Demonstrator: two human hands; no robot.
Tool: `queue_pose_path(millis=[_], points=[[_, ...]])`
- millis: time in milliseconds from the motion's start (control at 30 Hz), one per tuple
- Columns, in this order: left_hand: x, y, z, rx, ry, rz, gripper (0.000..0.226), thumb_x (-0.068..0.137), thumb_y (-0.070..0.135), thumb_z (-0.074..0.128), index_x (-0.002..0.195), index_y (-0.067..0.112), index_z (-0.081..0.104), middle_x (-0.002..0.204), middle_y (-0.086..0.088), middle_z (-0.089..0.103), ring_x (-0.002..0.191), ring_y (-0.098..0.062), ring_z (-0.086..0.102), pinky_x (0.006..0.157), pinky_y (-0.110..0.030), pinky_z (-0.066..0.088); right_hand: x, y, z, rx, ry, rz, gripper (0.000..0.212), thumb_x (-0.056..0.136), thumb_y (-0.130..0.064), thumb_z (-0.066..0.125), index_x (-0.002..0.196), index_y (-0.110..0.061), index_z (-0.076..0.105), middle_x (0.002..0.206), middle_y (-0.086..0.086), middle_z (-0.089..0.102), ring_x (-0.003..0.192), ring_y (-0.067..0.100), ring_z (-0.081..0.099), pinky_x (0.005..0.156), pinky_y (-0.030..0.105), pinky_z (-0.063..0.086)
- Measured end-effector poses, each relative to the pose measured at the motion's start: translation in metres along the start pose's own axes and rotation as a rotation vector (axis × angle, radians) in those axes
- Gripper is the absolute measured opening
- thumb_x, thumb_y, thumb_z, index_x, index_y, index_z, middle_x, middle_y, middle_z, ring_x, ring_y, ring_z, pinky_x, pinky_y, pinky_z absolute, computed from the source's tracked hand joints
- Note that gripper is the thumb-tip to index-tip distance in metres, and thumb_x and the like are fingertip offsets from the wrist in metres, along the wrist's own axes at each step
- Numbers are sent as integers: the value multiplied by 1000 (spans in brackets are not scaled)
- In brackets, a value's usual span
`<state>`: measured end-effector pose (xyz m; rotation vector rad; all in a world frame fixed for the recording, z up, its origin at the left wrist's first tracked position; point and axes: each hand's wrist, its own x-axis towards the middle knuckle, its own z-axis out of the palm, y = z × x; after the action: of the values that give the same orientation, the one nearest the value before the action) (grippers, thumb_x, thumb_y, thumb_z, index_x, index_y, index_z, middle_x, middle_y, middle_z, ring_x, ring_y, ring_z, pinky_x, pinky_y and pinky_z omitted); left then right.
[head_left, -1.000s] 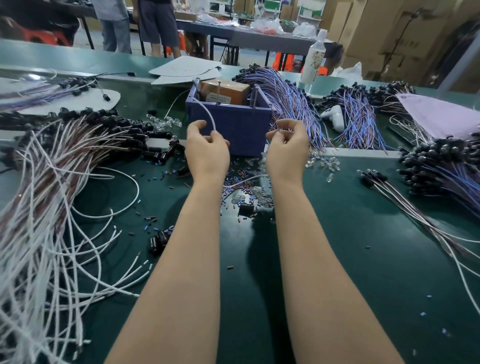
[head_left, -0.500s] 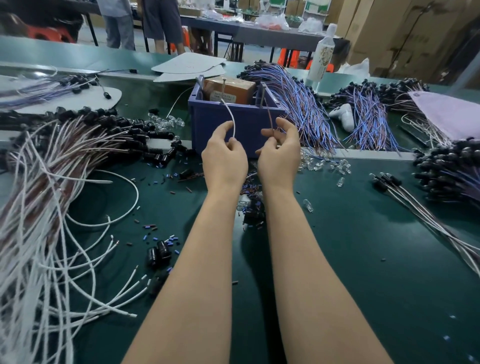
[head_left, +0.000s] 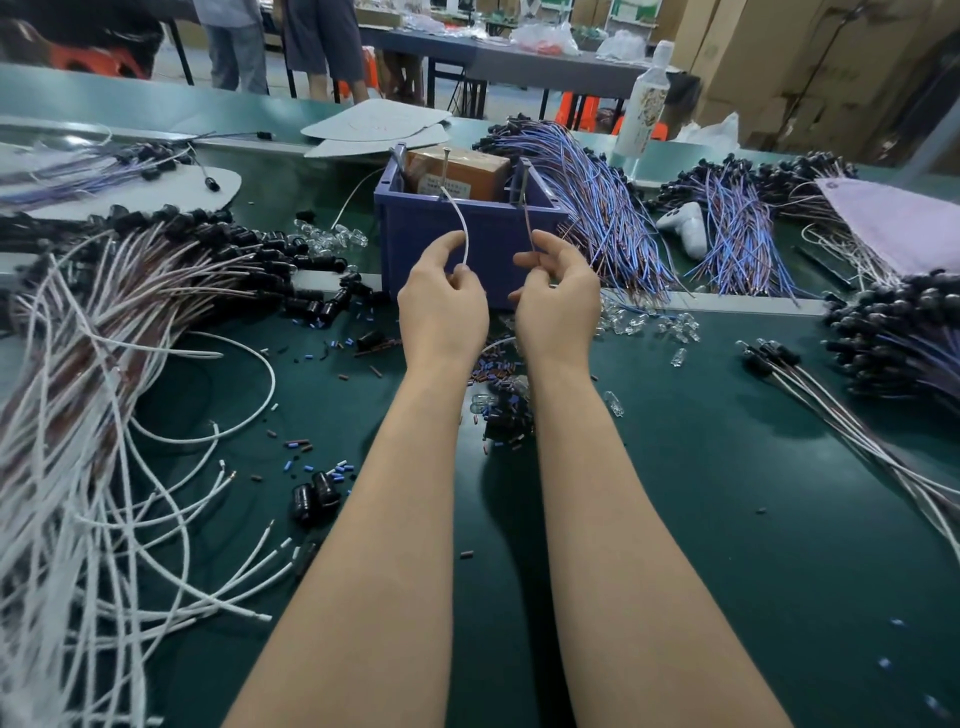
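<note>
My left hand (head_left: 441, 306) pinches a white wire (head_left: 460, 223) that curves up in front of the blue box (head_left: 431, 249). Close beside it, my right hand (head_left: 558, 301) pinches a thin brown wire (head_left: 529, 228) that stands upright. Both hands hover above the green table (head_left: 727, 467), just before the box. What the fingers hold below the wires is hidden behind the hands. Small clear bulbs and black and blue bits (head_left: 504, 400) lie on the table under my wrists.
A big heap of white and brown wires with black caps (head_left: 104, 364) covers the left. Blue-purple wire bundles (head_left: 597, 208) lie behind right, more capped wires (head_left: 893, 332) at far right. A brown carton (head_left: 457, 171) sits in the box. A white bottle (head_left: 644, 104) stands behind. People stand at the back.
My hands have moved closer together and slightly nearer to me. The white wire was drawn out of the box, and a brown wire now stands in my right hand.
</note>
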<state>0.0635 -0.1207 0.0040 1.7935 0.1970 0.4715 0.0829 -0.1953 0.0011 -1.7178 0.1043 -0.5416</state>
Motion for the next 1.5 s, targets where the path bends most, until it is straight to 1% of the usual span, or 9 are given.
queue_pose_path(millis=[433,567,733,867,967,1133,1200,1300,1500], points=[[2,-2,0,-16,-30,2,38,96,11,42,130,22,54,101,-10,69,102,-24,62,95,-36,46,-2,-2,-1,-8,4,0,38,90,5,38,113,-12,62,89,-3,64,89,29,62,89,45,50],[2,-3,0,-26,-17,10,36,96,11,42,129,21,54,88,-4,66,93,-20,62,89,-33,47,-2,-3,-2,-28,-4,-8,38,90,4,38,114,-12,63,88,-4,63,91,29,63,89,43,50],[-3,-6,6,-34,20,39,32,96,11,43,125,18,56,97,-8,69,91,-19,62,80,-24,44,-1,-3,-5,-53,9,-9,38,90,5,37,114,-12,61,89,-3,63,92,25,64,89,43,50],[-8,-5,11,-135,192,100,27,97,9,44,120,13,57,68,4,58,60,-5,52,60,-12,39,6,-1,-16,-66,145,18,32,95,0,37,121,-7,55,91,2,65,92,23,64,89,38,50],[-7,-4,10,-233,294,132,24,98,9,44,117,12,57,67,0,57,57,-5,48,58,-12,38,14,-2,-32,-74,286,9,26,95,-1,38,112,-6,58,92,5,67,87,17,63,84,27,50],[-8,-3,10,-365,364,111,18,98,8,43,110,14,55,64,1,56,53,-2,48,58,-12,40,20,-3,-49,-266,502,-92,19,95,-13,50,108,-13,64,114,7,57,102,20,51,81,12,32],[-7,-4,10,-392,376,93,19,98,9,43,113,13,54,63,4,58,53,-1,49,61,-12,41,20,-6,-49,-258,479,-159,18,95,-11,51,107,-9,64,109,7,56,90,15,51,71,7,32],[-7,-4,10,-436,342,67,21,98,10,44,117,12,52,66,1,62,56,-13,51,66,-28,47,18,-8,-43,-264,359,-211,17,96,-9,48,107,-5,61,103,10,64,89,19,57,76,22,44],[-9,-3,12,-383,386,101,21,97,11,45,116,10,54,64,7,63,46,-10,53,61,-26,49,5,4,-17,-326,145,-202,19,97,-7,44,110,0,56,103,12,63,87,21,55,70,17,31]])
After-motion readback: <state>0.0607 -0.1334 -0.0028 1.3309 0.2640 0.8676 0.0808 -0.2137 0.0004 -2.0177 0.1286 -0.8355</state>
